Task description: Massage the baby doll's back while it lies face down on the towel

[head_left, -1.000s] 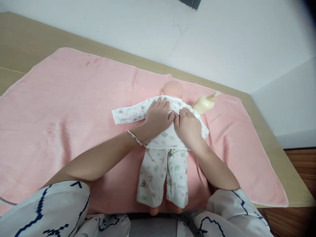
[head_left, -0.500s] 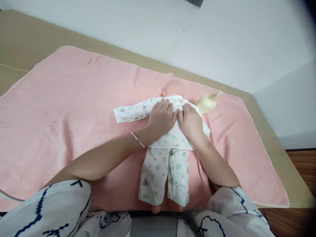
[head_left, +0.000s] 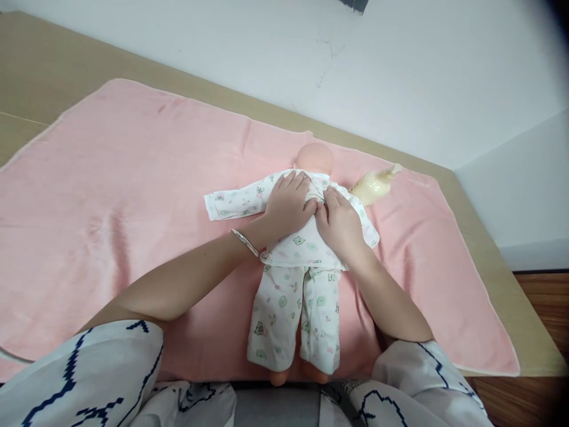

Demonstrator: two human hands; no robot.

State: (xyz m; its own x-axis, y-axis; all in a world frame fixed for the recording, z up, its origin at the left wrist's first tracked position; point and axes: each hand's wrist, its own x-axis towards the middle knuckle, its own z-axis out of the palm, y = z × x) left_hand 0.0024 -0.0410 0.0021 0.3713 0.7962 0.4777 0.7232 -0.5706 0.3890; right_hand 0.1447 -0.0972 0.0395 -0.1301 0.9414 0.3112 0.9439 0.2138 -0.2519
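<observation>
A baby doll (head_left: 314,158) lies with its head away from me, and no face shows, only the bald back of its head. It wears a white patterned long-sleeved top (head_left: 302,248) and matching trousers (head_left: 275,317). My left hand (head_left: 288,203) rests flat on the upper left of the top, fingers stretched toward the doll's neck. Beside it, my right hand (head_left: 340,224) lies on the upper right, its fingers slightly bent against the cloth. Between the hands the fabric is wrinkled. The doll's left sleeve is spread out sideways; its feet poke from the trouser legs.
A pink blanket (head_left: 178,160) covers much of the wooden table (head_left: 48,53). A glossy cream-coloured object (head_left: 373,187) with a narrow end lies right of the doll's head. A white wall (head_left: 249,53) stands behind the table.
My left hand has shifted slightly up and left on the top. My right hand has moved slightly left, its fingers more bent, and the cloth between the hands is more wrinkled.
</observation>
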